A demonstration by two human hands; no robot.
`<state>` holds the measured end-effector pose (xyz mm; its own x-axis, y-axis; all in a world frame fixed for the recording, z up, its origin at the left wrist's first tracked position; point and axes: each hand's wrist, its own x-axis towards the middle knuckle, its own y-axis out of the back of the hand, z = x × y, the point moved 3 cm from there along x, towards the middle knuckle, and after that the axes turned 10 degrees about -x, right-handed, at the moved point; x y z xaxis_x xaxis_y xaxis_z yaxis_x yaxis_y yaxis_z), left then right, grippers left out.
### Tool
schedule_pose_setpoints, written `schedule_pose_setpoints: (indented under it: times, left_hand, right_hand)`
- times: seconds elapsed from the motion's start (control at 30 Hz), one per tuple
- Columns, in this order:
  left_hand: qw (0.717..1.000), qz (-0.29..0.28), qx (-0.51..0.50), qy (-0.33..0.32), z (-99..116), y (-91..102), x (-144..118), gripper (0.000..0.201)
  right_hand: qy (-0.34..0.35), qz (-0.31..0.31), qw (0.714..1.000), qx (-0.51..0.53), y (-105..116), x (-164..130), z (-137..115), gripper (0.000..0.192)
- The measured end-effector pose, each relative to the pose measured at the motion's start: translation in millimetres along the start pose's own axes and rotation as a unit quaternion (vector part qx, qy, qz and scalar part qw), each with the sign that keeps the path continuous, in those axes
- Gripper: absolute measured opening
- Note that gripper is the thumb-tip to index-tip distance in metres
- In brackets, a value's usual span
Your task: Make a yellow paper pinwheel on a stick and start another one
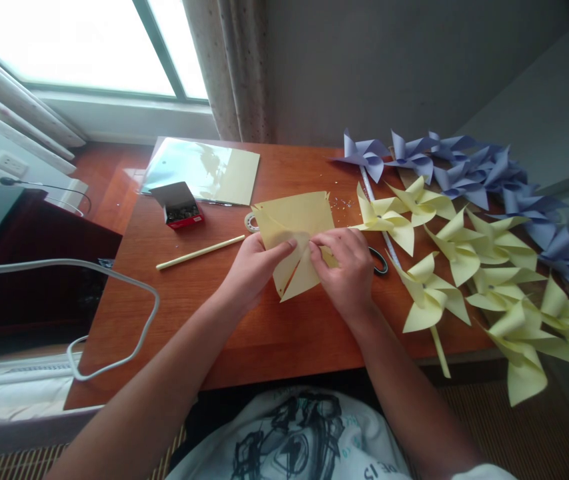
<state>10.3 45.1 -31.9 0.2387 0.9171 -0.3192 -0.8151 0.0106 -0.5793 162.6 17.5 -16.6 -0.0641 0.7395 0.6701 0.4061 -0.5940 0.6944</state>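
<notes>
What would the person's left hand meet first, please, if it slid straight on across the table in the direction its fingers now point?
The left hand points right, fingertips already on the yellow paper sheet. Going on, it would most likely meet the right hand, which grips the same sheet just opposite; the gap between them looks small.

We see a pale yellow paper square on the reddish-brown table. Right of it are pale yellow pinwheels; beyond those, lilac-blue pinwheels. Left of it: a yellow stick, a red box.
</notes>
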Motion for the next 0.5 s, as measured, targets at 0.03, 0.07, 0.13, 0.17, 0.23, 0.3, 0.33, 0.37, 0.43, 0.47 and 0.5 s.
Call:
schedule_pose_setpoints:
  times: [0.03,0.07,0.13,0.17,0.23,0.3,0.33,0.37,0.43,0.47,0.5]
  left_hand:
    - [1.000,0.001,0.002,0.000,0.0,0.3,0.1,0.031]
    - [1.000,0.001,0.004,-0.001,-0.1,0.6,0.3,0.031]
    - [1.000,-0.003,0.008,-0.003,-0.2,1.3,1.0,0.030]
    - [1.000,-0.006,0.010,-0.006,-0.1,1.5,1.3,0.031]
    - [1.000,-0.011,0.012,-0.012,0.3,1.5,1.6,0.030]
    - [1.000,-0.014,0.011,-0.022,1.2,0.8,1.4,0.029]
    - [0.999,-0.015,0.010,-0.027,1.7,0.2,1.1,0.027]
    - [0.999,-0.015,0.008,-0.032,2.3,-0.3,0.9,0.026]
    - [0.999,-0.007,0.005,-0.036,3.3,-0.9,0.7,0.024]
    - [0.999,0.000,0.003,-0.037,3.8,-0.8,0.8,0.023]
    - [0.999,0.009,0.001,-0.039,4.3,-0.5,1.0,0.022]
  right_hand:
    - [-0.001,0.000,1.000,0.000,-0.1,0.0,0.1,0.011]
    - [-0.002,0.002,1.000,0.003,0.0,-0.1,0.1,0.010]
    - [-0.007,0.010,1.000,0.015,1.1,-0.5,-0.1,0.009]
    - [-0.006,0.014,1.000,0.024,2.0,-0.8,-0.6,0.011]
    - [0.012,0.018,0.999,0.049,3.9,-1.9,-3.5,0.019]
    - [0.062,0.002,0.994,0.085,4.6,-3.9,-9.1,0.024]
    - [0.092,-0.015,0.990,0.104,4.2,-5.3,-12.6,0.025]
    - [0.121,-0.036,0.985,0.120,3.2,-6.9,-15.9,0.025]
    - [0.160,-0.083,0.974,0.136,0.0,-10.1,-21.2,0.025]
    - [0.170,-0.103,0.971,0.135,-1.8,-11.4,-22.9,0.024]
    - [0.177,-0.118,0.968,0.130,-3.5,-12.4,-24.0,0.022]
